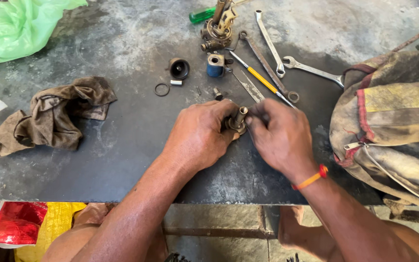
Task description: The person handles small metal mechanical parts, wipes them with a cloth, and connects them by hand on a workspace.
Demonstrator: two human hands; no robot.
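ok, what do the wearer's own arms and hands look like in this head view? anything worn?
Both arms are bare up to the frame edge, with no sleeves and no gloves. The left hand wears nothing that shows: no ring, no watch, no band. The right hand is bare too, but its wrist carries a thin orange cord bracelet with a small red bead. No watch on either wrist.
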